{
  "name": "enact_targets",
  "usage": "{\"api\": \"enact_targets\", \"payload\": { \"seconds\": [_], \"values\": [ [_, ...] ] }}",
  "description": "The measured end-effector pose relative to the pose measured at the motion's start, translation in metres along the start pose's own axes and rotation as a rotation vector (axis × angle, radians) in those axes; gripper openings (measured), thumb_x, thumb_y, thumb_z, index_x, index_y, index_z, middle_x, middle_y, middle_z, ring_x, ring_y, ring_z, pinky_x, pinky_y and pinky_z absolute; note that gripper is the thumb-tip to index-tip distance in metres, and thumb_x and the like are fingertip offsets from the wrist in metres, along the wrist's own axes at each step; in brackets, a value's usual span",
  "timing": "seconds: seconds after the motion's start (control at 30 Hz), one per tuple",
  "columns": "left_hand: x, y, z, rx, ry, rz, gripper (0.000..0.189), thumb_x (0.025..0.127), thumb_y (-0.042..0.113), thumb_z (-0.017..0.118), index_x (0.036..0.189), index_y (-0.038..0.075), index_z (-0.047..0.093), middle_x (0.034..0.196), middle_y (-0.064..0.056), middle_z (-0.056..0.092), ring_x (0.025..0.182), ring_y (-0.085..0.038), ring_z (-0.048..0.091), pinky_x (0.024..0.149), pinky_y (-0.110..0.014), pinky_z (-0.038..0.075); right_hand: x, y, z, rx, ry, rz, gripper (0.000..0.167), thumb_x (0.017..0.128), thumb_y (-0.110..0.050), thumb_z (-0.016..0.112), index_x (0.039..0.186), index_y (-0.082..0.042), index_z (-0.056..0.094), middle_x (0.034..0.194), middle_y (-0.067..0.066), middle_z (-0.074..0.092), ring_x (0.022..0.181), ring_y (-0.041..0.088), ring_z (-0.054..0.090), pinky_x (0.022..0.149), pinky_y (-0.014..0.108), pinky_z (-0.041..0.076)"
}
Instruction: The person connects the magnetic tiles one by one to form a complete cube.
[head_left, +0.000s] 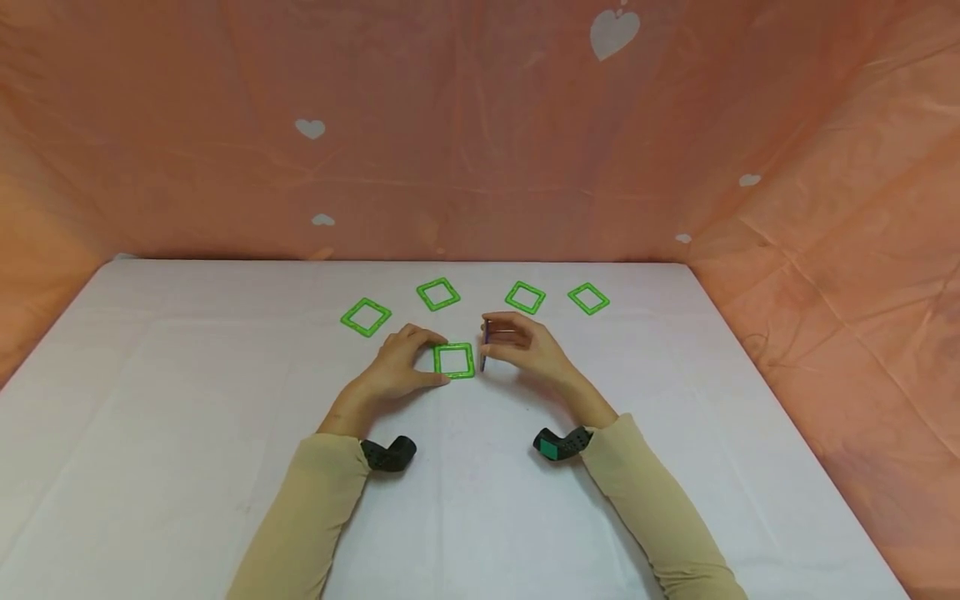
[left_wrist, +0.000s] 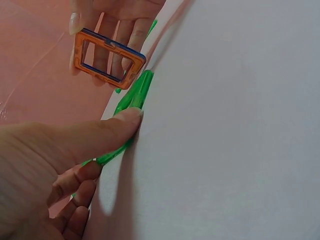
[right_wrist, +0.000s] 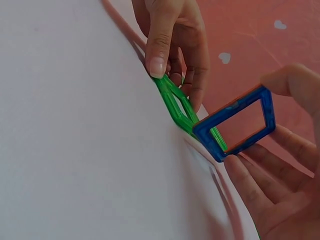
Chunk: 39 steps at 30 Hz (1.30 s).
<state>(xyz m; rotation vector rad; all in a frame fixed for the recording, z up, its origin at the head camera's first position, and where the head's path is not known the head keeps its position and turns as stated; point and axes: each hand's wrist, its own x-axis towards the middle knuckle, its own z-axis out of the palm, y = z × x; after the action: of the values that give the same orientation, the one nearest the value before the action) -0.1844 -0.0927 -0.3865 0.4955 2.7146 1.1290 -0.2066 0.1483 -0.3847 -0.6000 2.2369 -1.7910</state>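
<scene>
1. Currently L hand (head_left: 400, 367) pins the green square tile (head_left: 454, 361) flat on the bench (head_left: 187, 400), thumb and fingers curled on its left edge; left wrist view shows the thumb tip pressed on the frame
2. R hand (head_left: 525, 348) pinches a second square tile (head_left: 485, 344) upright on edge, just right of the flat one. It reads blue (right_wrist: 235, 125) on one face, orange (left_wrist: 107, 56) on the other
3. Gap: in the right wrist view its lower corner looks to be at the green tile's right edge, can't tell if actually touching
4. Judgement: step in hand is mating the upright tile's bottom edge to the flat tile's right edge
5. To do it well: keep L pressure on so the green frame can't slide; hold the upright tile parallel to that edge, corners lined up, bring it in low and slow, let go only once seated
6. Risk: skewed approach or early release likely tips it or drags the base sideways
7. Rest: four more green squares (head_left: 366, 317) (head_left: 438, 294) (head_left: 525, 297) (head_left: 588, 298) in a row further back, apart from both hands; pink sheet w/ white hearts (head_left: 480, 125) behind
</scene>
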Motion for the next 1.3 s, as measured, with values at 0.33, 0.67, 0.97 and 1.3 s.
{"api": "enact_targets", "payload": {
  "seconds": [0.33,0.67,0.97,1.3],
  "values": [
    [-0.001,0.003,0.000,0.007,-0.002,-0.015,0.053,0.081,0.021,0.076,0.128,0.007,0.056,0.129,-0.015,0.050,0.125,-0.036,0.040,0.109,-0.052,0.030,0.000,0.003,0.001,0.030,-0.077,-0.025,0.053,0.089,-0.002,0.063,0.137,0.006,0.045,0.132,0.026,0.054,0.122,0.036,0.054,0.095,0.029,0.049],
    [-0.002,0.002,0.002,0.005,0.007,-0.022,0.052,0.082,0.021,0.075,0.128,0.007,0.056,0.130,-0.015,0.049,0.127,-0.036,0.038,0.110,-0.052,0.029,-0.003,-0.001,0.001,0.064,-0.098,0.052,0.056,0.090,-0.002,0.061,0.142,0.001,0.041,0.134,0.027,0.051,0.123,0.039,0.053,0.093,0.032,0.051],
    [-0.003,0.002,0.001,0.008,0.010,0.005,0.055,0.081,0.024,0.075,0.129,0.004,0.056,0.130,-0.017,0.048,0.124,-0.038,0.039,0.108,-0.053,0.031,-0.006,-0.005,-0.003,0.001,-0.066,0.021,0.050,0.091,-0.001,0.062,0.138,0.002,0.047,0.126,0.028,0.057,0.109,0.031,0.063,0.086,0.037,0.055],
    [-0.003,-0.005,-0.008,-0.060,-0.076,0.024,0.051,0.083,0.023,0.072,0.129,0.005,0.056,0.133,-0.016,0.048,0.132,-0.033,0.038,0.113,-0.051,0.026,-0.010,-0.010,-0.005,-0.074,-0.020,0.025,0.041,0.091,-0.003,0.061,0.131,0.006,0.053,0.110,0.028,0.062,0.091,0.030,0.066,0.074,0.038,0.057]
  ]
}}
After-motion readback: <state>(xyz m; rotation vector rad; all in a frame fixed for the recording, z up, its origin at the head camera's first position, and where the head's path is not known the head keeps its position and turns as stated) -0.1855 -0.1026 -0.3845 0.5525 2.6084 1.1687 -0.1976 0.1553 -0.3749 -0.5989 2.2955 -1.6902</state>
